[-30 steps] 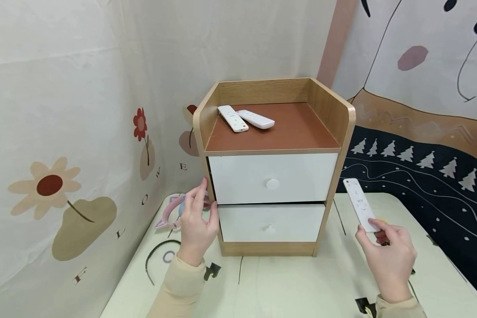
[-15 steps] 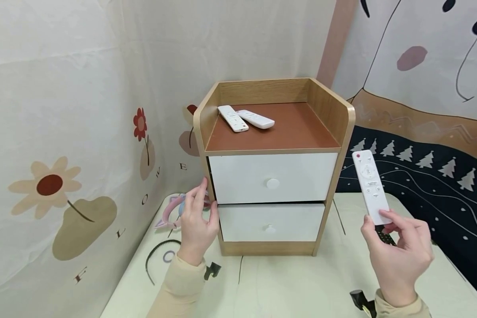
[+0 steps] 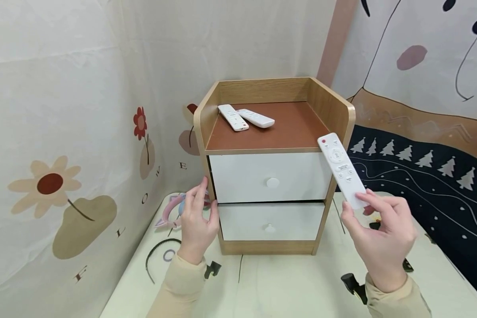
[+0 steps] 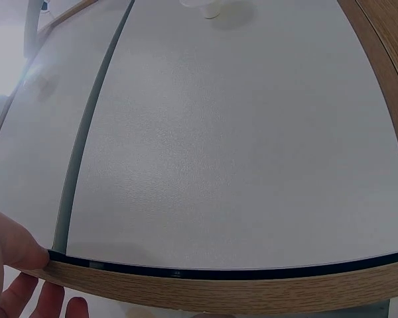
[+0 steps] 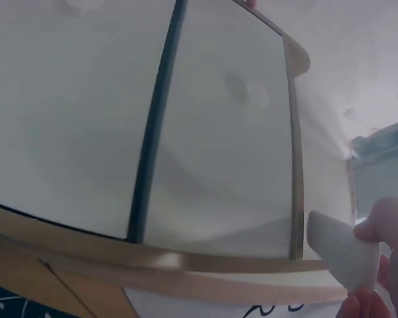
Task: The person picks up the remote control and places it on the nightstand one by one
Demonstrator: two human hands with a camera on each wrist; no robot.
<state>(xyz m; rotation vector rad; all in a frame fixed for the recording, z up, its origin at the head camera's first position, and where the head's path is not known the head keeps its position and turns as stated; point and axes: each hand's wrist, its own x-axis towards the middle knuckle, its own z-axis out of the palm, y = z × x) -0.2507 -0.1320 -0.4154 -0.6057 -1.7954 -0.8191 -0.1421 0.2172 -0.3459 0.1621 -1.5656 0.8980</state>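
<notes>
A small wooden cabinet (image 3: 268, 247) with two white drawers stands on the table. At its left side, my left hand (image 3: 198, 221) holds the panel's front edge; the left wrist view shows the thumb (image 4: 28, 252) on the edge and fingertips on the outer side. My right hand (image 3: 381, 236) pinches a white remote control (image 3: 342, 170) by its lower end, buttons up. That remote is in front of the cabinet's upper right corner. On the brown top shelf lie two more white remotes, one (image 3: 233, 118) partly against the other (image 3: 257, 119).
Left of the cabinet lie a pink hair accessory (image 3: 168, 214), a black headband (image 3: 149, 256) and a purple ring (image 3: 168, 255). Dark items (image 3: 407, 266) lie partly hidden behind the right hand. Raised wooden sides border the top shelf; printed cloth walls stand behind.
My right hand has raised the remote and then brought it left, from over the table to the cabinet's upper right corner. The left hand and the other remotes have stayed put.
</notes>
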